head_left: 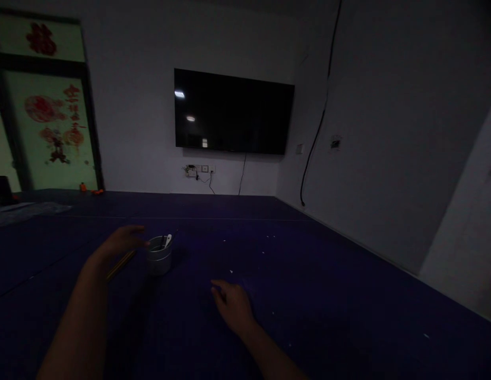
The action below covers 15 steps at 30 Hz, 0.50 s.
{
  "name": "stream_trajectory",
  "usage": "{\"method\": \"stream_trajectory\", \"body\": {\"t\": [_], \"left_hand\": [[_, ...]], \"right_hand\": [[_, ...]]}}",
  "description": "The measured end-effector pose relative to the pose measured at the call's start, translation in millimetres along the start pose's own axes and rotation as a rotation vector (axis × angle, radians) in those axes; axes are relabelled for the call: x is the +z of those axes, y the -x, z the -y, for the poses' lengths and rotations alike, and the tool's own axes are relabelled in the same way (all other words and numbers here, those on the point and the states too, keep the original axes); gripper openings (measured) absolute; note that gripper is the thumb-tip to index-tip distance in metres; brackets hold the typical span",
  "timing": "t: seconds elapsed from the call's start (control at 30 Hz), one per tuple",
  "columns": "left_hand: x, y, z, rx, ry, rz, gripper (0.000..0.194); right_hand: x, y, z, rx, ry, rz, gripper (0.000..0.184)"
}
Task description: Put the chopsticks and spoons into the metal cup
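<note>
The room is dim. A small grey round cup (159, 257) stands on the dark blue table (328, 295) and holds a couple of pens. My left hand (122, 240) hovers just left of the cup, fingers curled toward its rim, and a yellow pencil (121, 264) runs under the hand; whether the fingers grip it I cannot tell. My right hand (232, 305) rests low over the table to the right of the cup, fingers loosely curled downward, with nothing visible in it.
A black television (233, 112) hangs on the white wall ahead, with sockets and cables below it. A window with red paper decorations (51, 124) is at the left. Small white specks dot the table. A white wall runs along the table's right edge.
</note>
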<state>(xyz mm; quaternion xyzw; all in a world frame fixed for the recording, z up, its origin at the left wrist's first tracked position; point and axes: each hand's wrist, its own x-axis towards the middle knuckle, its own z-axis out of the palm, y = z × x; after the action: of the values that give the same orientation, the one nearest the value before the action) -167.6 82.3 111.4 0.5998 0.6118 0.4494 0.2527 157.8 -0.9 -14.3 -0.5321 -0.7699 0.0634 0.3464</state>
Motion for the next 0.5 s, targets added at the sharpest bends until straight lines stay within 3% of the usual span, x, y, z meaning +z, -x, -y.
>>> {"method": "stream_trajectory", "body": {"t": [0.03,0.1,0.3,0.5], "left_hand": [[4.6,5,-10,0.002,0.03,0.112,0.055],[15.8,14,-26,0.01,0.041,0.2,0.065],[46.5,13,-27,0.034,0.028,0.187,0.063],[52.9,-3,-15,0.017,0.024,0.139,0.053]], "right_hand": [[0,0,0,0.002,-0.002,-0.001,0.031],[0,0,0,0.005,-0.007,-0.003,0.031],[-2,0,1,0.004,-0.019,0.015,0.032],[-1,0,2,0.004,-0.013,0.009,0.032]]}}
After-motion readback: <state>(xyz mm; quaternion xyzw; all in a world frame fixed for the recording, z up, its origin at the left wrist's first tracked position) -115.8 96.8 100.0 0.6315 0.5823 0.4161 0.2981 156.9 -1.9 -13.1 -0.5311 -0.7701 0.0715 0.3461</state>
